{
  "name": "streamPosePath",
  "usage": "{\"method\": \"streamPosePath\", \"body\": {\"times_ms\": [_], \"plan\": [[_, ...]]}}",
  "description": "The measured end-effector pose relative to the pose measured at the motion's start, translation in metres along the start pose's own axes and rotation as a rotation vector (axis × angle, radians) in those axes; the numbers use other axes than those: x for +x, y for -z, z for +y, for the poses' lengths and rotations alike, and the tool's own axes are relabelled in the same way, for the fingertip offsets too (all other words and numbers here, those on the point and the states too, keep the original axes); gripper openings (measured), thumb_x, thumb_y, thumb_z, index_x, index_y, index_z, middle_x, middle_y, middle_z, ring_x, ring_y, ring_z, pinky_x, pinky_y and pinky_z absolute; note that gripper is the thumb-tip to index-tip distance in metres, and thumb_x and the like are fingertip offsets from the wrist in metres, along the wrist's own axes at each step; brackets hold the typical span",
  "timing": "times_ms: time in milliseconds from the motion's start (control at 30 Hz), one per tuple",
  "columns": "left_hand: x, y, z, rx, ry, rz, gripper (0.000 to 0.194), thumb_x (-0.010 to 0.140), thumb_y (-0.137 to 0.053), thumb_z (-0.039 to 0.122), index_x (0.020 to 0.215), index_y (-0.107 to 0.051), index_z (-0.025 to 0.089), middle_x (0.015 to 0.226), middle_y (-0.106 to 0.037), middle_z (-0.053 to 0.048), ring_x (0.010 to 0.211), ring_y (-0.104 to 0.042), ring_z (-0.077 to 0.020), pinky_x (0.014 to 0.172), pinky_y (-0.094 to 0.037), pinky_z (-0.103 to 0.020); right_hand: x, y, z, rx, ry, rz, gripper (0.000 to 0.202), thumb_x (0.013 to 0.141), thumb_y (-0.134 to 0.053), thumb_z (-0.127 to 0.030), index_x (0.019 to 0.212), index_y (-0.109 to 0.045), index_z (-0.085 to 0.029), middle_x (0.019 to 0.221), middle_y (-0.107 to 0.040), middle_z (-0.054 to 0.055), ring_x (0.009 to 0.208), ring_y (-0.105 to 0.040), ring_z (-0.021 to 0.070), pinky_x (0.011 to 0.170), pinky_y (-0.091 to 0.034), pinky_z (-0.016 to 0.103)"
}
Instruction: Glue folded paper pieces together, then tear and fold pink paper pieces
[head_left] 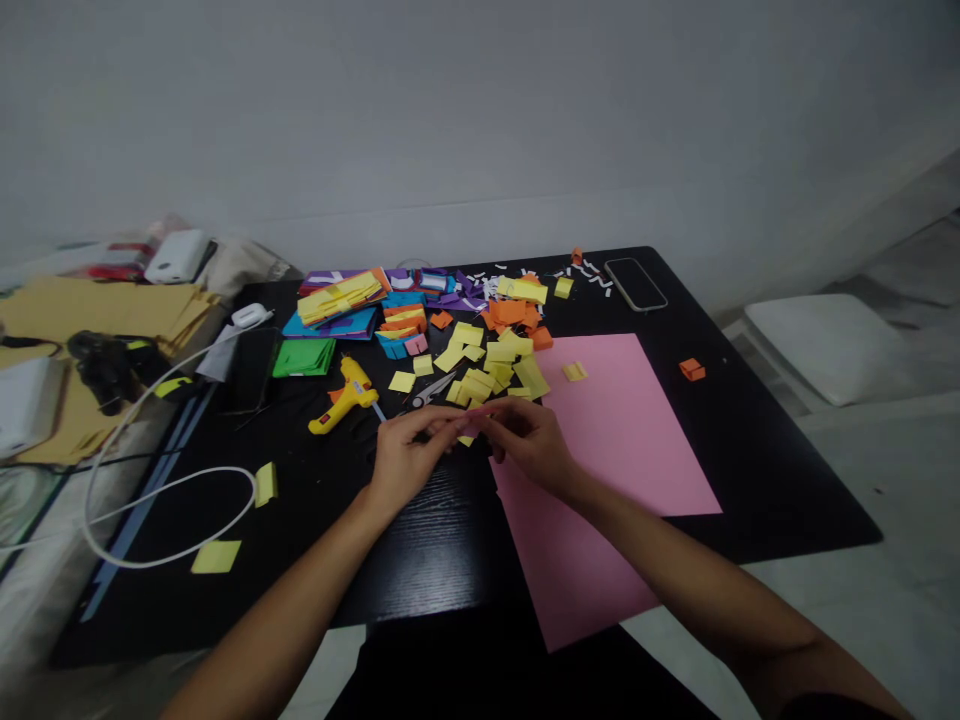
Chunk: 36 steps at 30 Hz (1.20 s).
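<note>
Both hands meet over the middle of the black table (420, 560). My left hand (411, 450) pinches the left side of a small pink paper piece (474, 424). On its right side, the fingers of my right hand (532, 440) are closed on the same piece. Large pink sheets (622, 430) lie beneath and beside my right forearm. Just beyond the hands is a heap of folded yellow paper pieces (499, 360). Scissors (433, 389), partly covered, rest left of that heap. A yellow glue gun (343, 396) lies farther left.
Behind the heap are orange pieces (511, 314), colored paper stacks (341, 298) and white scraps. A phone (635, 284) lies at the back right. A white cable (169, 487) loops across the left side. A white stool (821, 345) stands to the right.
</note>
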<state>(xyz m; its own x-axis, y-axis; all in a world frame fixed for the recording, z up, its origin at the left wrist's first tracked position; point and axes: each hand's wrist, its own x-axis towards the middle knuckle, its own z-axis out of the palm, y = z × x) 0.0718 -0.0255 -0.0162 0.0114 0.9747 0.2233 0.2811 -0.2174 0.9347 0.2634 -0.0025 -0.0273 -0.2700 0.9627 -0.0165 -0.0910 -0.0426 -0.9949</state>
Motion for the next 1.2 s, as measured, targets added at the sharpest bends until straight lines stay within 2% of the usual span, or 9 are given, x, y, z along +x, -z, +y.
{"method": "streamPosePath", "body": {"times_ms": [133,200,300,467,633,833,1033,1133,1200], "plan": [[0.0,-0.001,0.0,-0.058,0.042,-0.037,0.017,0.089,-0.074,0.033,0.097,-0.08,0.02,0.079,-0.077,-0.002,0.066,-0.07,-0.0146,0.064,-0.056,-0.025,0.0,-0.001,-0.003,0.108,-0.02,0.006,0.03,0.075,-0.086,-0.05,0.089,-0.08,-0.024,0.078,-0.077,0.002,0.066,-0.072,0.0178,0.065,-0.062,0.033],[0.001,-0.002,0.0,-0.101,0.037,-0.048,0.015,0.086,-0.075,0.031,0.094,-0.079,0.019,0.09,-0.079,-0.005,0.073,-0.071,-0.0154,0.069,-0.058,-0.026,0.001,0.0,-0.002,0.102,0.003,0.036,0.026,0.072,-0.089,-0.045,0.085,-0.081,-0.025,0.081,-0.079,0.002,0.074,-0.075,0.0203,0.072,-0.064,0.036],[0.004,-0.001,0.001,-0.174,0.03,-0.062,0.014,0.081,-0.079,0.029,0.092,-0.078,0.018,0.095,-0.077,-0.007,0.079,-0.072,-0.0165,0.073,-0.06,-0.027,0.001,0.001,0.0,0.1,0.013,0.049,0.025,0.068,-0.092,-0.042,0.085,-0.082,-0.026,0.082,-0.08,0.002,0.077,-0.076,0.0222,0.076,-0.065,0.039],[0.004,-0.001,0.003,-0.189,0.049,-0.045,0.017,0.081,-0.081,0.033,0.088,-0.078,0.018,0.091,-0.077,-0.006,0.078,-0.072,-0.0171,0.073,-0.06,-0.028,-0.001,-0.001,0.003,0.075,0.019,0.052,0.025,0.07,-0.091,-0.041,0.087,-0.083,-0.024,0.082,-0.081,0.003,0.072,-0.076,0.0207,0.071,-0.065,0.037],[0.002,-0.005,0.002,-0.143,0.093,0.005,0.022,0.086,-0.078,0.04,0.082,-0.076,0.018,0.076,-0.075,-0.003,0.069,-0.07,-0.0156,0.065,-0.056,-0.027,-0.002,-0.003,0.004,0.102,0.006,0.07,0.028,0.073,-0.09,-0.044,0.086,-0.079,-0.022,0.076,-0.079,0.003,0.07,-0.076,0.0206,0.067,-0.066,0.036],[0.003,-0.009,0.001,-0.282,0.135,0.042,0.03,0.081,-0.084,0.042,0.085,-0.066,0.018,0.071,-0.072,0.0,0.064,-0.07,-0.0142,0.064,-0.057,-0.027,-0.002,-0.005,0.0,0.129,-0.021,0.075,0.035,0.071,-0.092,-0.045,0.084,-0.07,-0.021,0.076,-0.078,0.002,0.072,-0.077,0.0206,0.065,-0.066,0.033],[0.004,-0.013,-0.003,-0.37,0.161,0.04,0.039,0.08,-0.085,0.037,0.097,-0.053,0.021,0.069,-0.074,0.002,0.062,-0.071,-0.0145,0.064,-0.056,-0.025,0.0,-0.005,0.006,0.135,0.013,0.097,0.041,0.07,-0.093,-0.04,0.098,-0.069,-0.022,0.081,-0.077,0.0,0.071,-0.076,0.0185,0.065,-0.066,0.032],[0.005,-0.013,-0.005,-0.389,0.153,0.048,0.047,0.08,-0.084,0.033,0.111,-0.049,0.023,0.071,-0.074,0.004,0.064,-0.072,-0.0148,0.064,-0.055,-0.025,0.001,-0.003,0.008,0.069,0.066,0.067,0.031,0.077,-0.087,-0.039,0.1,-0.074,-0.022,0.086,-0.077,0.002,0.077,-0.075,0.0184,0.07,-0.065,0.032],[0.006,-0.011,-0.005,-0.383,0.123,0.066,0.054,0.079,-0.085,0.031,0.119,-0.05,0.023,0.081,-0.075,0.002,0.072,-0.073,-0.0151,0.068,-0.056,-0.026,0.002,-0.001,0.009,0.006,0.116,0.048,0.022,0.083,-0.082,-0.036,0.101,-0.077,-0.023,0.09,-0.078,0.003,0.08,-0.075,0.0182,0.074,-0.063,0.032]]}}
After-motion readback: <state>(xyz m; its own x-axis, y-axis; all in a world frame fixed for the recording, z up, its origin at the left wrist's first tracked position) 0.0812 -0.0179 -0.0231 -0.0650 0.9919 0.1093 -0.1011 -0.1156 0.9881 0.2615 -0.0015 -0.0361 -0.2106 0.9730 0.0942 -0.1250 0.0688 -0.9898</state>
